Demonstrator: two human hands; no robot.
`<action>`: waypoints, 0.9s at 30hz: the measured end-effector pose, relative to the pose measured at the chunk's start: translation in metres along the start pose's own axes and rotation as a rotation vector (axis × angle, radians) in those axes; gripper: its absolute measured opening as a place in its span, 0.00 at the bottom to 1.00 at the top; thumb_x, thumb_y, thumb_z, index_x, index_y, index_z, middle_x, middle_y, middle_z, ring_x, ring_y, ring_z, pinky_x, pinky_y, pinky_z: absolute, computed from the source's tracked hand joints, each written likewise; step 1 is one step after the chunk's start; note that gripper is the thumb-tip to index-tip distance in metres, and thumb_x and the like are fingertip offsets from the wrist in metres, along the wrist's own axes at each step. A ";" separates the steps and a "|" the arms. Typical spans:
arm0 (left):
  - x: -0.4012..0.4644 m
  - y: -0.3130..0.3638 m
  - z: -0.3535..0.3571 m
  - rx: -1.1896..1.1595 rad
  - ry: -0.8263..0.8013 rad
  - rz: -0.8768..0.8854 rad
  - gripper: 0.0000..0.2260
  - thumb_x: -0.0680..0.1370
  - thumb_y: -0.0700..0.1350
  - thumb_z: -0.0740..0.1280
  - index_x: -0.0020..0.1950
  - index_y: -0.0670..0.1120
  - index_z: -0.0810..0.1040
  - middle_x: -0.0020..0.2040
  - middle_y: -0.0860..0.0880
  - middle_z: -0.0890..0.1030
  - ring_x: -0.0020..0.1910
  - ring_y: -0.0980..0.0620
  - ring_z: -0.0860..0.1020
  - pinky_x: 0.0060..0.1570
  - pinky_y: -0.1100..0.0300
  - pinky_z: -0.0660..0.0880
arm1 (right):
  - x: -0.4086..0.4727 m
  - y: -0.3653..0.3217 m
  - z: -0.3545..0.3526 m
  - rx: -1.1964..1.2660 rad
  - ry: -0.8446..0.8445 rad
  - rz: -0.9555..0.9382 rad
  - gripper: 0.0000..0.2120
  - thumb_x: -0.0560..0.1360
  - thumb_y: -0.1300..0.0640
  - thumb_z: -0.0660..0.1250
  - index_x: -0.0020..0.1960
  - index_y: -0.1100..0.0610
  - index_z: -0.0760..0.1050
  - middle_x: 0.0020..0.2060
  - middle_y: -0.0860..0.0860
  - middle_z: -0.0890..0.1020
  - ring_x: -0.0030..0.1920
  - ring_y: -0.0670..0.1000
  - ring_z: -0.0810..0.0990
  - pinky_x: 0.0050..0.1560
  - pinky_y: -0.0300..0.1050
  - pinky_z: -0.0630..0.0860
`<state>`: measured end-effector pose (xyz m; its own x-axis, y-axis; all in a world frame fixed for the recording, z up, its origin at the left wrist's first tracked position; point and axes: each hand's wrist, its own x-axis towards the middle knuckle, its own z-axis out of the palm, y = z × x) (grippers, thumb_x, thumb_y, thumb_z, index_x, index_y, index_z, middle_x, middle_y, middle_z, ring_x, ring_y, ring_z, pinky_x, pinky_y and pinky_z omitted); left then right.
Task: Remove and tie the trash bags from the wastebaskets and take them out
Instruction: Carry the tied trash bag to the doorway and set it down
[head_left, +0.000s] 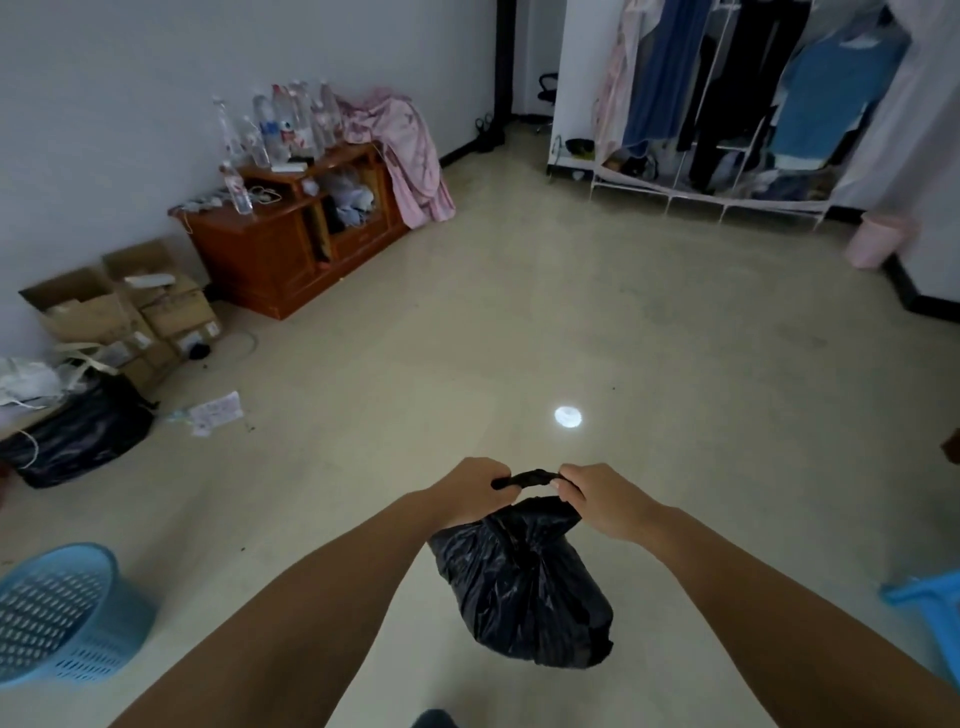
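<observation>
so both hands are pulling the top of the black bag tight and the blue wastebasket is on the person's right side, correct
Not quite. The head view shows the left hand and right hand gripping the twisted top of the black trash bag, but the blue wastebasket stands on the floor to the person's left, not the right. The rest holds.

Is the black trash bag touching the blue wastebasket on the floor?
Apart. The head view shows the black trash bag held up by both hands, with bare floor between it and the blue wastebasket.

Open floor (597, 322); wastebasket (67, 618) lower-left.
</observation>
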<state>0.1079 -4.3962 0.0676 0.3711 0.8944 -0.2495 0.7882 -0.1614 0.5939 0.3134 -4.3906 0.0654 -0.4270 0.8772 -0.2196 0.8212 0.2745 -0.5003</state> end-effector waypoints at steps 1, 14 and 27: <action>0.020 -0.007 -0.009 0.001 0.002 -0.006 0.12 0.79 0.47 0.60 0.38 0.43 0.69 0.29 0.50 0.66 0.28 0.55 0.64 0.30 0.62 0.58 | 0.022 0.005 -0.007 -0.006 0.002 -0.002 0.17 0.81 0.52 0.54 0.33 0.47 0.61 0.29 0.49 0.70 0.29 0.50 0.66 0.32 0.46 0.63; 0.289 -0.093 -0.182 0.068 -0.026 0.052 0.14 0.79 0.48 0.60 0.35 0.45 0.67 0.29 0.50 0.66 0.28 0.53 0.64 0.30 0.60 0.58 | 0.316 0.044 -0.115 0.001 0.086 0.022 0.16 0.81 0.53 0.54 0.35 0.52 0.62 0.28 0.49 0.69 0.28 0.49 0.66 0.30 0.41 0.61; 0.573 -0.146 -0.283 0.083 -0.058 0.005 0.12 0.80 0.48 0.60 0.40 0.43 0.71 0.30 0.50 0.67 0.29 0.55 0.65 0.30 0.61 0.58 | 0.589 0.152 -0.216 -0.011 0.028 0.044 0.14 0.81 0.52 0.53 0.38 0.55 0.65 0.29 0.49 0.70 0.29 0.50 0.67 0.31 0.42 0.62</action>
<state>0.0662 -3.7422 0.0549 0.4009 0.8684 -0.2918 0.8235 -0.2021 0.5301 0.2688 -3.7471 0.0413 -0.3800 0.8992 -0.2170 0.8428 0.2398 -0.4819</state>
